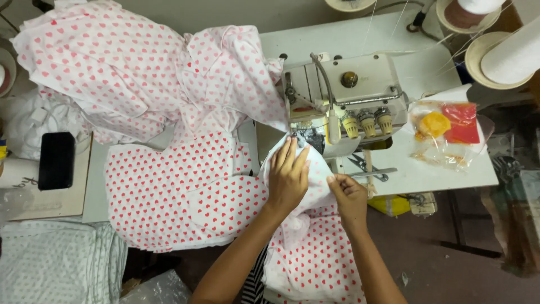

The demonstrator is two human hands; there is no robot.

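White cotton fabric with red hearts, rumpled, under left hand, pinched by right hand

Black phone lying flat on pale board at far left, beside white bundle. Folded pale dotted cloth stack at lower left. Clear plastic bag with orange and red pieces on white worktop, right of centre. Scissors near worktop front edge. Yellow object under worktop edge. White thread cones on round stands at upper right.
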